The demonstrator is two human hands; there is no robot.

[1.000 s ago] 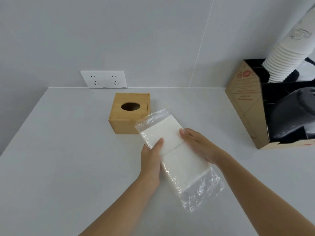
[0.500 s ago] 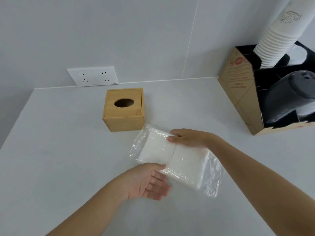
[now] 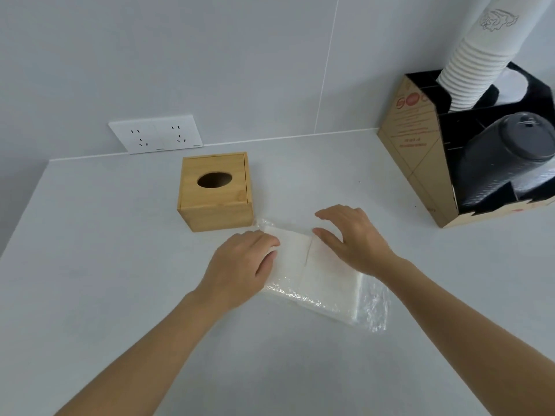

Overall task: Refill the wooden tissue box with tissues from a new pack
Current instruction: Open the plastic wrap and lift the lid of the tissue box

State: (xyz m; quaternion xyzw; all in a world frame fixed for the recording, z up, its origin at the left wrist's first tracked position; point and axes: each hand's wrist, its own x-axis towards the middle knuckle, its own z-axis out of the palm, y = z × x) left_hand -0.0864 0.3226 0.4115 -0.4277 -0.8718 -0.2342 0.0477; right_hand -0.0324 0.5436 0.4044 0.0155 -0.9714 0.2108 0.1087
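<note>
The wooden tissue box stands on the white counter, its lid on and its oval opening dark. Just in front of it the new tissue pack, white tissues in clear plastic wrap, lies flat on the counter. A slit runs across the middle of its top. My left hand covers the pack's left end with fingers curled on it. My right hand rests on the pack's far right part, fingers spread, thumb next to the slit.
A cardboard organiser at the right holds a stack of white paper cups and black lids. A double wall socket sits behind the box. The wall meets the counter at the back.
The pack went from being held up in both hands to lying flat on the counter in front of the box. My left hand moved from below it onto its left end.
</note>
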